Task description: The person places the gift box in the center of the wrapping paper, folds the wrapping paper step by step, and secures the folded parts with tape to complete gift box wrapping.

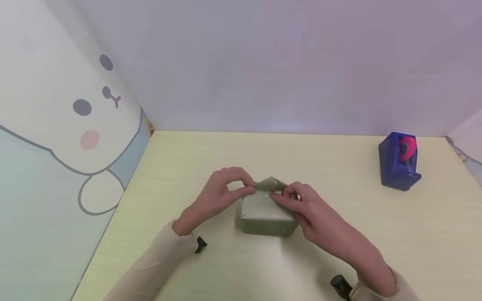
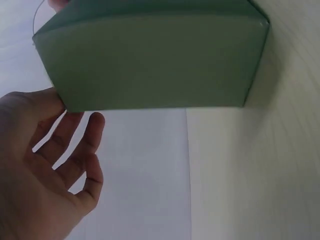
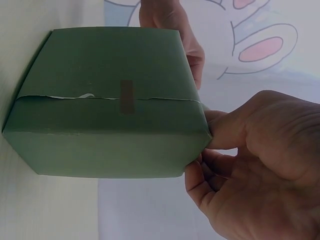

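A box wrapped in green paper (image 1: 268,209) stands on the table, a folded flap (image 1: 268,183) pointing up at the far side of its top. My left hand (image 1: 220,192) pinches the paper at the top's left edge between thumb and forefinger. At the right edge, my right hand (image 1: 310,209) pinches the paper, its thumb laid over the top. In the right wrist view, a brownish strip of tape (image 3: 127,97) crosses a paper seam on the box's side. The left wrist view has one smooth side (image 2: 155,65) of the box, with the left hand's other fingers loosely bent.
A blue tape dispenser (image 1: 391,163) with a pink roll core (image 1: 408,149) stands at the table's far right. Behind the table rises a pale wall (image 1: 282,67); a cartoon-printed cloth (image 1: 49,200) runs along the left. Dark devices (image 1: 340,286) sit at both wrists.
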Demonstrator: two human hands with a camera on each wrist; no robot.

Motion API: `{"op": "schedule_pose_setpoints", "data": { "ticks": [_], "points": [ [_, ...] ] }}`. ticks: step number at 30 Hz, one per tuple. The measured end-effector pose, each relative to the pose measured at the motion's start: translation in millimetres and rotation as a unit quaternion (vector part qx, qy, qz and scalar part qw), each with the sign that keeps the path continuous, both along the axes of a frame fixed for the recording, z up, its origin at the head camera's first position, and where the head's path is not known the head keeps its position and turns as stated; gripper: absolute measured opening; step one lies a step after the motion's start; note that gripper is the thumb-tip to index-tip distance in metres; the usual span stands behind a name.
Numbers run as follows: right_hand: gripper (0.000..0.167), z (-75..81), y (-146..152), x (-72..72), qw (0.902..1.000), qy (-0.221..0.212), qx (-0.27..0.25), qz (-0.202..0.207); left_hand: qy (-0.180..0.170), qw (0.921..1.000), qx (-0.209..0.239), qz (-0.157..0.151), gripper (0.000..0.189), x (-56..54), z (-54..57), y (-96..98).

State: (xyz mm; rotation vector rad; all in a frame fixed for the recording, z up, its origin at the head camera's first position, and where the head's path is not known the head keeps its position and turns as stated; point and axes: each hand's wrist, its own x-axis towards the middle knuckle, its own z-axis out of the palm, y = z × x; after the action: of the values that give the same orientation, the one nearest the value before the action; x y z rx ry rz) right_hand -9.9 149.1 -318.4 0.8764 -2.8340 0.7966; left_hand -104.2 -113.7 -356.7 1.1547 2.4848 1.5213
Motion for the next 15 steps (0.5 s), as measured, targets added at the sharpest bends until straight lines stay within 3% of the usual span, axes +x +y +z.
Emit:
{"op": "schedule_pose_setpoints", "data": {
  "ticks": [3,8,12,15],
  "points": [
    [0.062,-0.7,0,-0.4,1.0000,0.003,0.000,-0.001,-0.095,0.9954,-0.014,-0.004,0.015,2.6,1.9,11.8],
    [0.060,-0.4,0,-1.5,1.0000,-0.001,-0.007,-0.002,-0.248,0.9684,0.020,0.008,0.020,6.2,2.1,24.1],
    [0.045,1.8,1,-4.0,0.9971,0.009,-0.071,-0.025,-0.301,0.9522,0.049,0.013,0.019,7.2,2.4,26.1],
    [0.036,4.5,-1,-9.0,0.9892,0.029,-0.130,-0.063,-0.309,0.9496,0.050,0.015,0.020,7.3,1.8,27.1]
  ]
}}
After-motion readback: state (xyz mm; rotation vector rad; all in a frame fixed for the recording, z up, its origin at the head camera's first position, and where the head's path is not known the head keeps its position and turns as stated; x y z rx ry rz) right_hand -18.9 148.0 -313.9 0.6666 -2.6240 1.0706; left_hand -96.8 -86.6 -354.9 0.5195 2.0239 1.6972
